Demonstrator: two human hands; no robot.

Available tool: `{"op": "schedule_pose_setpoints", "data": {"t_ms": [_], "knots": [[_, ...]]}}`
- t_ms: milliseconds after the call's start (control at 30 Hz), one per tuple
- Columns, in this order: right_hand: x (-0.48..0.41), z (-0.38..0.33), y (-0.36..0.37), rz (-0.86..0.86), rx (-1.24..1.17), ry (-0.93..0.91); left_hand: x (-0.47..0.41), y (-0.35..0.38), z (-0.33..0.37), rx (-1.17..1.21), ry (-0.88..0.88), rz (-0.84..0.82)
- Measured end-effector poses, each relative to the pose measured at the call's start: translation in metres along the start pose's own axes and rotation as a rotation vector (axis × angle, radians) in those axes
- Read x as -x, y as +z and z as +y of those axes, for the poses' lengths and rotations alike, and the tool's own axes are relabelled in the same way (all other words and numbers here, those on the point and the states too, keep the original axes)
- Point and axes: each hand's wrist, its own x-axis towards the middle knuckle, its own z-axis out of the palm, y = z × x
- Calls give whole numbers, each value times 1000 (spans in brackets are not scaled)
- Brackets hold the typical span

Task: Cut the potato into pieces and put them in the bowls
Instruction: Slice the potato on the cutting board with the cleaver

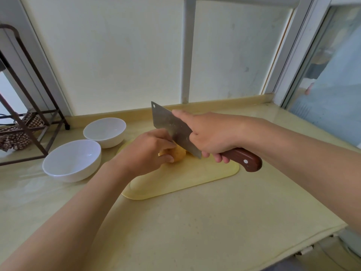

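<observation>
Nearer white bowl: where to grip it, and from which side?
Pinch the rim of the nearer bowl at its near edge, coming from above on the person's side. It stands upright with its mouth open and nothing inside, so the rim is free. The farther bowl crowds its far side; the cutting board and the left hand lie to its right.

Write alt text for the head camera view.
A right hand grips a wooden-handled cleaver, its blade at a potato that the left hand holds on a yellow cutting board. A near bowl and a far bowl, both white and empty, stand left of it on the counter.
</observation>
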Motion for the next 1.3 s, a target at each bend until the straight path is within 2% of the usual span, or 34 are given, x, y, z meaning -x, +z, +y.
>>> {"op": "schedule_pose_setpoints", "data": {"t_ms": [400,1000,1300], "knots": [[-29,11,48,-35,1,24,2,2,-2,34,28,17],[-14,14,27,22,-176,10,14,6,-1,-66,79,39],[-8,6,7,88,-152,0,16,7,-3,-62,93,77]]}}
